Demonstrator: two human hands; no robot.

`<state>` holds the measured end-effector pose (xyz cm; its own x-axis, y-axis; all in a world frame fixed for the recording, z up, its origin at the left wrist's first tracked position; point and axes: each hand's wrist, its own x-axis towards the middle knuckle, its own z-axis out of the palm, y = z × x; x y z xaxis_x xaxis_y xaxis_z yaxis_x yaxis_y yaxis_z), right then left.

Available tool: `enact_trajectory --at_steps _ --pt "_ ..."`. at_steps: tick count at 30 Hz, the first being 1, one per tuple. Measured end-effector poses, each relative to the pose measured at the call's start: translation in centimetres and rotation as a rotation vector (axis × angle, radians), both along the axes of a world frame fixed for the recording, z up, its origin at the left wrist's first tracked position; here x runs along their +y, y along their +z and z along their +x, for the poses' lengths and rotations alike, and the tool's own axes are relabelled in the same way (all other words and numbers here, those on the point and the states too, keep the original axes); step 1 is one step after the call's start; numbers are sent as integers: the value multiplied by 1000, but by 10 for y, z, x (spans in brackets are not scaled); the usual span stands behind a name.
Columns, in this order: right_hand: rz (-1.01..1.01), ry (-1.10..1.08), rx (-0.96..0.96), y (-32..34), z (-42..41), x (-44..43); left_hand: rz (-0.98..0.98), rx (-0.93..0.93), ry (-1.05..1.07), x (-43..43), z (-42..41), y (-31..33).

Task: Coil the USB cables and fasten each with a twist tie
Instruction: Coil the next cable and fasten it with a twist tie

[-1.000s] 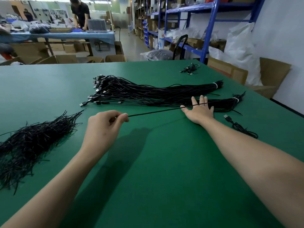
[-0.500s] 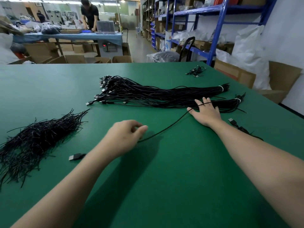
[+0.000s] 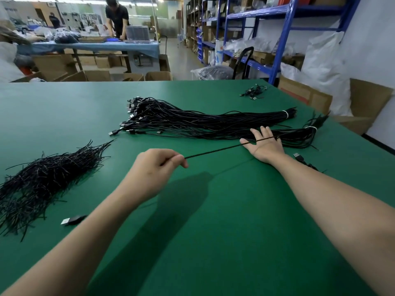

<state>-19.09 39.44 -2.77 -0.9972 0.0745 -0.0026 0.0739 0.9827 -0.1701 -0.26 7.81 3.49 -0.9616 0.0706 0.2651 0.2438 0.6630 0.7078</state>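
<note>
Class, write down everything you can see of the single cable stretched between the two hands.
The cable is thin, black and likely plastic-sheathed. It runs taut and straight, raised above the green table, where it casts a thin shadow. The left hand pinches it between thumb and fingers; farther on it crosses the right hand's straight fingers and runs on toward a tied bundle.

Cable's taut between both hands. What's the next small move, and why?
Probably draw the left hand further left, pulling the single cable out of the tied bundle. It runs taut across the right hand, which lies flat by the bundle, and its far end is hidden among those cables.
</note>
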Motion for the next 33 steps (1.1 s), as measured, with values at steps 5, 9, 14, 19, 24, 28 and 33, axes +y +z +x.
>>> enact_trajectory --at_steps 5,9,14,19,24,28,33 --pt "-29 1 2 1 1 0 292 -36 97 -41 7 15" --pt "-36 2 24 1 5 0 223 -39 98 -47 14 7" --pt "-10 1 41 3 12 -3 43 -14 82 -11 12 -22" --pt "84 70 9 11 31 1 -155 -63 78 19 -5 -36" --pt "163 278 -47 27 62 18 -299 -92 39 45 -28 -35" --pt "194 231 -21 48 61 29 -270 -141 -42 85 -52 -28" --pt "121 83 -126 50 33 36 -235 -184 -135 141 -67 -22"
